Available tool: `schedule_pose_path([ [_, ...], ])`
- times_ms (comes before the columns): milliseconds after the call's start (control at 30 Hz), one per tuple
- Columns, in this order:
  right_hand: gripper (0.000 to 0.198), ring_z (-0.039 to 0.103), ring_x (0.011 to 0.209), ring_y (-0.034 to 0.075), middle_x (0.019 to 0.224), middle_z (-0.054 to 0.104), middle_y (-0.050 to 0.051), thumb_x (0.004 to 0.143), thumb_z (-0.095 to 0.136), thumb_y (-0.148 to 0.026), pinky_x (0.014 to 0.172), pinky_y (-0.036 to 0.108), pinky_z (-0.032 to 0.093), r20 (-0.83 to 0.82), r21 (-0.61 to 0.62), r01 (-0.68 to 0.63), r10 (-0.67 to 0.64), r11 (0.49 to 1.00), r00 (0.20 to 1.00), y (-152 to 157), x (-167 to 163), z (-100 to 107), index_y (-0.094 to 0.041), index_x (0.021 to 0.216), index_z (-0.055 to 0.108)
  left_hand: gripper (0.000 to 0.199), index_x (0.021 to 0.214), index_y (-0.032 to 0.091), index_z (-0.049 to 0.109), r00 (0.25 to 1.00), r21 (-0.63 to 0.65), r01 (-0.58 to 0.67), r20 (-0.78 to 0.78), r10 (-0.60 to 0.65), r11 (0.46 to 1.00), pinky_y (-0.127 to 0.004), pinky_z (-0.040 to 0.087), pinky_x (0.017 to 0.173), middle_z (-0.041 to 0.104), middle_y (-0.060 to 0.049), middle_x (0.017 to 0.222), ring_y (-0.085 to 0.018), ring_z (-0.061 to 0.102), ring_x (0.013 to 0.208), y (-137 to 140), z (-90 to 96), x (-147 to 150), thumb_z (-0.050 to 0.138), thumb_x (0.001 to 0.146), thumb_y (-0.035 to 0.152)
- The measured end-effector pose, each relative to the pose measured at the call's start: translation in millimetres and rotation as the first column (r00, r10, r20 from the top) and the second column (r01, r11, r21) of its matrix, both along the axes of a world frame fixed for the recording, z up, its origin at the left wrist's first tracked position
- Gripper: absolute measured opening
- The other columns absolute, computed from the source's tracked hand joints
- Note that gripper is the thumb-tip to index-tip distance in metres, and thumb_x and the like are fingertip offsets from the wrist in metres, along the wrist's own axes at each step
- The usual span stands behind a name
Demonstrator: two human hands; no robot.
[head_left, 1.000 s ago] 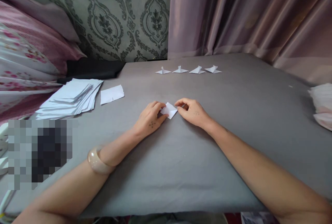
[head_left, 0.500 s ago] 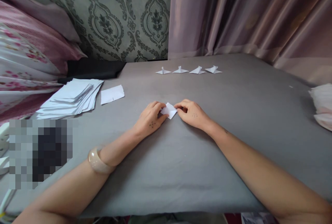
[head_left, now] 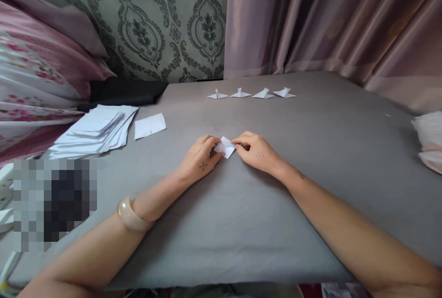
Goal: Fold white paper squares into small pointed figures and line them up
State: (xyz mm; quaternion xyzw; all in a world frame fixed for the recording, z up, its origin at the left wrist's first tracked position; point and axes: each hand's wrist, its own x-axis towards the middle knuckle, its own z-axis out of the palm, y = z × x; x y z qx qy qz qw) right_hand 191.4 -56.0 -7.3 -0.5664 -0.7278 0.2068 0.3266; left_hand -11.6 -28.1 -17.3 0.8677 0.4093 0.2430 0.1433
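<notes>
A small folded piece of white paper (head_left: 225, 147) lies between my two hands, over the middle of the grey-covered table. My left hand (head_left: 203, 156) grips its left side, thumb at the near edge and fingers at the far one. At the paper's right corner, my right hand (head_left: 255, 149) pinches with thumb and forefinger. Both hands are closed on the paper, and the fingertips hide parts of its edges. Farther back stands a row of several folded white paper figures (head_left: 241, 93) with pointed sides.
To the left lies a stack of white paper (head_left: 93, 130), with a single small sheet (head_left: 150, 126) beside it. Behind the stack is a black flat item (head_left: 127, 91). A white and pink bundle (head_left: 430, 139) sits at the right edge. Curtains (head_left: 255, 21) hang behind the table (head_left: 221, 233).
Almost nothing differs. My right thumb and forefinger have shifted very slightly at the paper's right corner; my left hand and the paper stay in place.
</notes>
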Motion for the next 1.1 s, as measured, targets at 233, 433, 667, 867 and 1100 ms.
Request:
schedule_pose_path([
  [233, 0.029, 0.059, 0.074, 0.013, 0.101, 0.067, 0.003, 0.085, 0.049, -0.018, 0.072, 0.027, 0.043, 0.153, 0.062, 0.008, -0.017, 0.998, 0.988, -9, -4, 7, -0.024, 0.102, 0.072, 0.023, 0.107, 0.020, 0.055, 1.000, 0.004, 0.003, -0.002, -0.003, 1.000, -0.036, 0.049, 0.082, 0.061, -0.007, 0.103, -0.022, 0.057, 0.097, 1, -0.9, -1, 0.058, 0.086, 0.028],
  [433, 0.022, 0.059, 0.073, 0.013, 0.101, 0.067, 0.004, 0.085, 0.051, -0.021, 0.070, 0.027, 0.043, 0.119, 0.039, 0.011, -0.015, 0.999, 0.993, -9, -6, 6, -0.022, 0.097, 0.070, 0.024, 0.108, 0.020, 0.055, 1.000, -0.011, 0.005, 0.004, -0.005, 1.000, -0.036, 0.049, 0.080, 0.060, -0.007, 0.104, -0.021, 0.058, 0.095, 1, -0.7, -1, 0.057, 0.086, 0.028],
  [667, 0.013, 0.059, 0.069, 0.014, 0.081, 0.069, 0.002, 0.078, 0.061, -0.031, 0.065, 0.026, 0.043, -0.020, -0.095, 0.056, -0.059, 0.994, 0.998, 2, -5, 1, -0.020, 0.083, 0.067, 0.023, 0.108, 0.021, 0.055, 1.000, -0.018, 0.020, 0.021, -0.020, 1.000, -0.035, 0.049, 0.079, 0.060, -0.007, 0.106, -0.021, 0.058, 0.094, -1, 1.3, 0, 0.056, 0.086, 0.027],
  [867, 0.015, 0.059, 0.066, 0.014, 0.074, 0.069, 0.001, 0.077, 0.061, -0.033, 0.065, 0.027, 0.043, -0.058, -0.160, 0.066, -0.077, 0.985, 0.995, 3, -6, 5, -0.021, 0.076, 0.069, 0.024, 0.109, 0.020, 0.054, 0.999, -0.022, 0.019, 0.038, -0.019, 1.000, -0.035, 0.050, 0.081, 0.059, -0.008, 0.107, -0.020, 0.058, 0.095, -2, 3.1, 2, 0.057, 0.086, 0.025],
  [1100, 0.018, 0.046, 0.042, 0.010, 0.048, 0.054, -0.004, 0.078, 0.060, -0.036, 0.043, 0.022, 0.035, -0.347, -0.324, 0.075, -0.192, 0.943, 0.918, -3, -12, 15, -0.019, 0.076, 0.061, 0.039, 0.120, 0.021, 0.050, 0.987, -0.004, 0.057, 0.151, -0.056, 0.998, -0.032, 0.052, 0.078, 0.055, -0.012, 0.119, -0.022, 0.057, 0.105, -8, 12.1, 4, 0.057, 0.087, 0.041],
])
